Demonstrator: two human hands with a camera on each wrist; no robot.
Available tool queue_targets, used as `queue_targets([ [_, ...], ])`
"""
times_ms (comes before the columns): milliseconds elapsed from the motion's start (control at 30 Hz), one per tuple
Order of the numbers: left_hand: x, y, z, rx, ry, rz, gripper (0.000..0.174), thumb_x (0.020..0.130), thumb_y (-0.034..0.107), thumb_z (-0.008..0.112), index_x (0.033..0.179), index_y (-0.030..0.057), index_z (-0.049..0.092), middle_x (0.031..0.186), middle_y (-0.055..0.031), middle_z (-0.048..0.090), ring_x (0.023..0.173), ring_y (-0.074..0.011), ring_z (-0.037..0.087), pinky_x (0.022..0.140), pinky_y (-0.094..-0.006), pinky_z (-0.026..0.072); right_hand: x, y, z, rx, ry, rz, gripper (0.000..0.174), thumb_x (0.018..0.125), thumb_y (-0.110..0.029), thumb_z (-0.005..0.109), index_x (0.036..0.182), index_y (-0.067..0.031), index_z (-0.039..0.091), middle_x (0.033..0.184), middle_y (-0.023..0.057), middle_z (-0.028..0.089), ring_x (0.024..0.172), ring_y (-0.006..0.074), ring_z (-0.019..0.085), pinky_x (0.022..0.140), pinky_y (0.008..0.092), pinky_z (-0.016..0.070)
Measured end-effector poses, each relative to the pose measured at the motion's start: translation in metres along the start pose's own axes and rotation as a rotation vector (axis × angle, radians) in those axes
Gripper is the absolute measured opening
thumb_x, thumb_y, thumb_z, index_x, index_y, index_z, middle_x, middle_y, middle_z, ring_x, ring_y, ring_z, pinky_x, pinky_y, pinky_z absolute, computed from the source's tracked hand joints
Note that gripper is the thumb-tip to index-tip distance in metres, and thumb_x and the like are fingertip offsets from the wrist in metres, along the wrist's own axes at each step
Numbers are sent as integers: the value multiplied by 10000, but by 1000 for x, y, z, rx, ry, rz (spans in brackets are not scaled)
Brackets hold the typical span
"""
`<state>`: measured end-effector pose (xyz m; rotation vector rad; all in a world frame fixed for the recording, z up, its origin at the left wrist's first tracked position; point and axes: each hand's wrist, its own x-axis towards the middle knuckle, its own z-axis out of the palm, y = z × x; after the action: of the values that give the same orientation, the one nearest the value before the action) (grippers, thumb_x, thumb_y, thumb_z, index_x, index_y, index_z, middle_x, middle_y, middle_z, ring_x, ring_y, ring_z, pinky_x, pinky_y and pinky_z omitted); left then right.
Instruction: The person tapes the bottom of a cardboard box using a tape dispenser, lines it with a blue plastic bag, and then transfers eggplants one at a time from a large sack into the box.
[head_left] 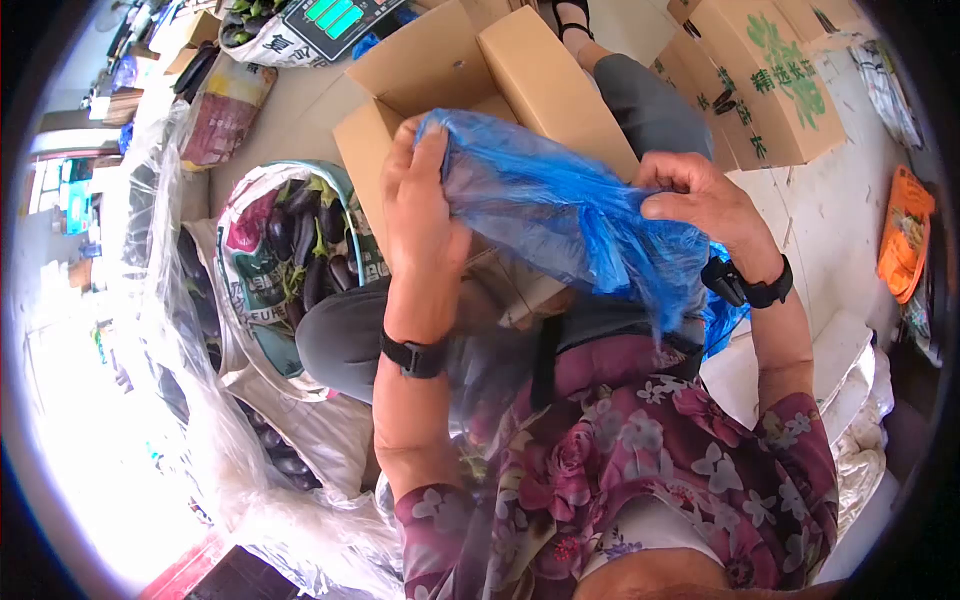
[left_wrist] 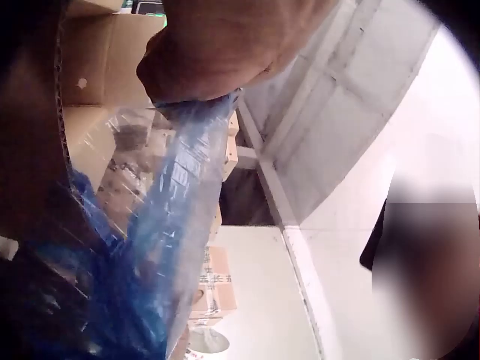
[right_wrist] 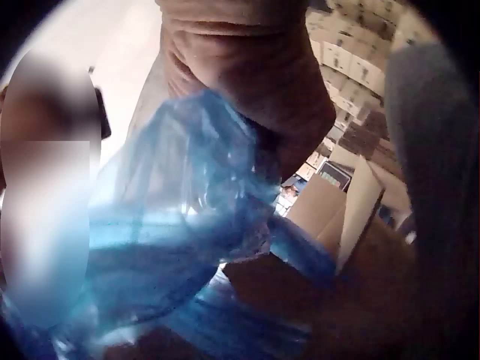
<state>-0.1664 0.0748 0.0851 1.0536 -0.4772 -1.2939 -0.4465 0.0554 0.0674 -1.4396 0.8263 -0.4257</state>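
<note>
A thin, translucent blue plastic bag (head_left: pixel 540 185) is stretched between both hands in the head view, above the person's lap and the open cardboard box (head_left: pixel 555 75). My left hand (head_left: pixel 420 205) pinches one upper end of it between thumb and fingers. At the other end, my right hand (head_left: pixel 705 200) grips the bunched film with the thumb along the near side. Loose folds of the bag hang below the right hand. In the left wrist view the bag (left_wrist: pixel 176 202) drapes down from the left hand (left_wrist: pixel 225 49); the right wrist view shows crumpled film (right_wrist: pixel 187 195) under the right hand (right_wrist: pixel 247 82).
Left of the knee stands a lined basket of eggplants (head_left: pixel 300 235), with clear plastic sheeting (head_left: pixel 165 330) beyond it. A scale (head_left: pixel 335 25) with a lit display is at the top. Another printed carton (head_left: pixel 770 80) stands upper right, and an orange packet (head_left: pixel 905 235) lies far right.
</note>
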Motion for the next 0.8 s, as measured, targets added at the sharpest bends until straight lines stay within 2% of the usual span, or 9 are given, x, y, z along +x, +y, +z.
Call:
queue_targets([
  [233, -16, 16, -14, 623, -483, 130, 291, 875, 198, 673, 1085, 3, 621, 898, -88, 681, 802, -220, 656, 699, -333, 507, -7, 18, -24, 636, 467, -81, 301, 949, -235, 622, 1130, 4, 591, 1016, 8, 646, 870, 71, 609, 784, 232, 515],
  [300, -26, 24, -20, 1307, -760, 211, 402, 790, 199, 725, 1135, 20, 622, 881, -175, 689, 812, -328, 670, 719, -375, 515, -6, 21, -34, 696, 446, -106, 305, 958, -225, 608, 1149, 10, 571, 1048, 21, 650, 891, 86, 625, 783, 236, 532],
  [367, -28, 32, -27, 1454, -740, 127, 301, 785, 116, 712, 1056, 3, 645, 853, -187, 669, 809, -229, 669, 766, -341, 509, -8, 9, -40, 702, 309, -171, 235, 947, -191, 625, 1089, -8, 594, 1003, 13, 646, 886, 72, 617, 784, 221, 527],
  [433, -16, 36, -63, 1596, -413, 435, 252, 765, 15, 636, 1014, -11, 654, 899, -198, 680, 814, -250, 672, 760, -343, 512, -15, 2, -45, 623, 254, -138, 221, 924, -182, 650, 1057, -13, 598, 968, 6, 644, 869, 66, 610, 773, 217, 518],
  [500, -7, 53, -88, 1543, -194, 596, 264, 744, -38, 569, 994, -26, 650, 908, -157, 695, 811, -247, 667, 751, -344, 513, -20, -7, -47, 542, 205, -105, 211, 901, -172, 675, 1025, -18, 603, 932, 0, 642, 852, 60, 604, 761, 212, 509],
  [600, 0, 79, -106, 1219, -60, 542, 184, 866, 6, 535, 1009, -15, 649, 891, -85, 675, 827, -188, 640, 758, -329, 510, -27, -25, -50, -393, 141, 13, 238, 780, -105, 735, 976, -35, 619, 866, -13, 627, 796, 63, 564, 721, 243, 464],
  [633, -1, 78, -104, 1220, -57, 543, 184, 866, 6, 535, 1009, -15, 649, 891, -85, 675, 827, -188, 640, 758, -329, 510, -27, -19, -52, -393, 139, 11, 238, 780, -105, 735, 976, -35, 619, 866, -13, 627, 796, 63, 564, 721, 243, 464],
  [700, 0, 75, -100, 332, 116, 251, 156, 941, 67, 532, 1042, 1, 631, 949, -61, 668, 839, -180, 632, 770, -300, 514, -26, 6, -60, -684, 469, 137, 155, 827, -100, 680, 959, -37, 628, 892, 18, 637, 808, 99, 565, 727, 263, 457],
  [800, 1, 64, -106, 156, 106, 169, 158, 966, 118, 543, 1058, 13, 616, 959, -66, 660, 845, -168, 633, 771, -293, 528, -35, 41, -88, -256, 832, 11, 154, 910, -128, 595, 1033, -40, 621, 934, 64, 655, 846, 154, 597, 745, 286, 477],
])
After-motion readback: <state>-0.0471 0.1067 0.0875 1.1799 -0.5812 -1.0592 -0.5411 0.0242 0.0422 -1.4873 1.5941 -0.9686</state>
